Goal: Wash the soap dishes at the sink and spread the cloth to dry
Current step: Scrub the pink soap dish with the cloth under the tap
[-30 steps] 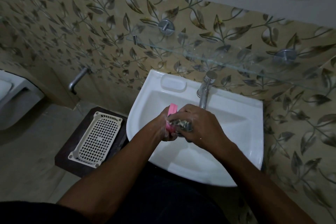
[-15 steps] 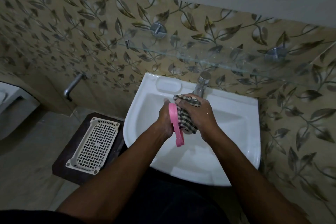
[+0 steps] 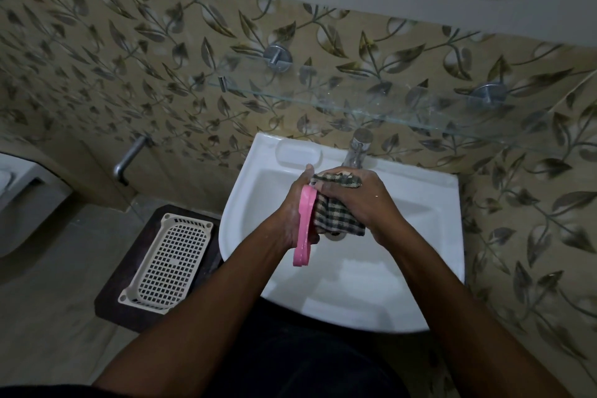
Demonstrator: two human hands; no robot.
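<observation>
Since a second ago: both hands have risen from low in the basin toward the tap, and the pink dish, then mostly hidden between them, now stands on edge in plain view.
Left hand: left hand (image 3: 292, 213) has its fingers wrapped around the soap dish (image 3: 305, 226), clamped on its upper half.
Right hand: right hand (image 3: 358, 197) has fingers closed on the cloth (image 3: 336, 220), a checked rag bunched under the palm and pressed against the dish's right face.
Where the dish is: over the sink (image 3: 420, 268), above the drain, just in front of the tap (image 3: 357, 152) (I can't make out any water running).
Key relation: the dish's long axis runs from near the tap down toward the person, with its lower end sticking out free below the left hand; the cloth lies directly to its right, touching it.
Likely step: scrubbing, probably along that long axis, with the right hand doing the rubbing.
Off to the side: a white basket (image 3: 168, 260) on the floor, left of the sink.
</observation>
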